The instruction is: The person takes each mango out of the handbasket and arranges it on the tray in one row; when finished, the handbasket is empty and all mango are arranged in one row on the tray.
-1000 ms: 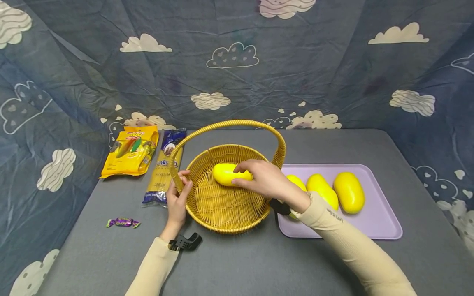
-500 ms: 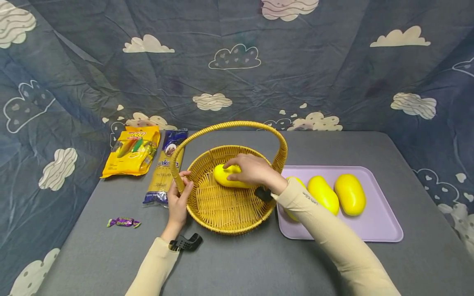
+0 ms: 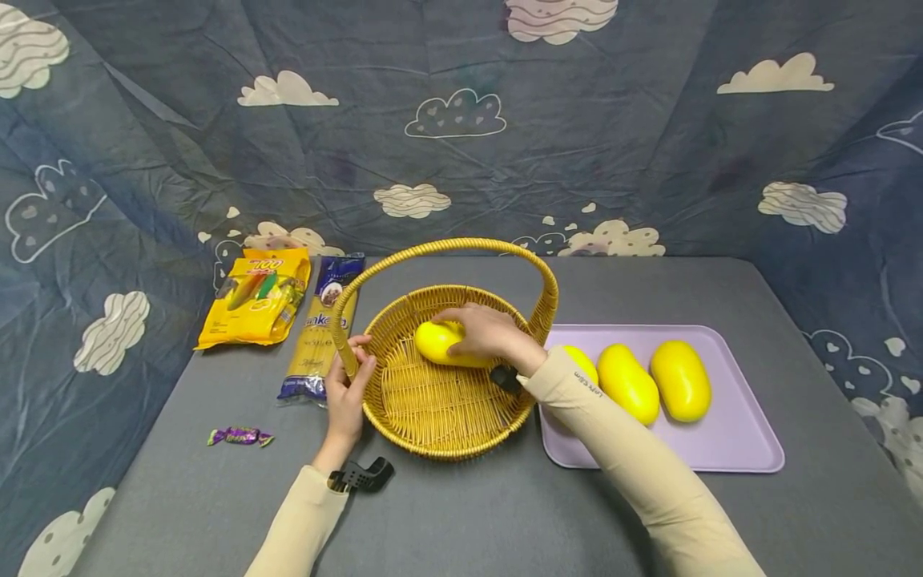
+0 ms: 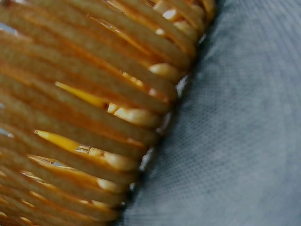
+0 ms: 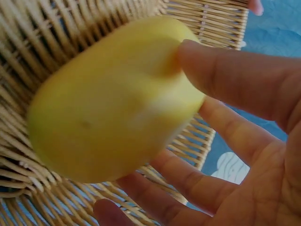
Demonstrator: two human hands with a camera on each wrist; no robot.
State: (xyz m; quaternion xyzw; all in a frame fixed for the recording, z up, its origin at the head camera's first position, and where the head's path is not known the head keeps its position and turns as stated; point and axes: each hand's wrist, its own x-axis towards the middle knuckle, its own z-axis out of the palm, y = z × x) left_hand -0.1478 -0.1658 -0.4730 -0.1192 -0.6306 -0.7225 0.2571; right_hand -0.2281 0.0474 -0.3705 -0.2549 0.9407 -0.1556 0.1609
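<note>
A yellow mango (image 3: 437, 343) lies in the round wicker basket (image 3: 433, 413), towards its back. My right hand (image 3: 490, 332) reaches in from the right and holds this mango, covering its right part in the head view. In the right wrist view the thumb (image 5: 221, 70) presses one side of the mango (image 5: 108, 108), with the fingers along the other. My left hand (image 3: 348, 393) grips the basket at the left foot of its arched handle (image 3: 461, 240). The left wrist view shows the basket's woven wall (image 4: 84, 113) close up; no hand appears there.
Right of the basket, a lilac tray (image 3: 735, 409) bears three more mangoes (image 3: 681, 381), one partly behind the right sleeve. To the left lie a yellow candy bag (image 3: 255, 296), a spaghetti packet (image 3: 315, 340) and a purple wrapped candy (image 3: 240, 436).
My right hand has shifted left and further over the mango, its forearm swinging in from the tray side. The mango stays at nearly the same spot. My left hand keeps its hold.
</note>
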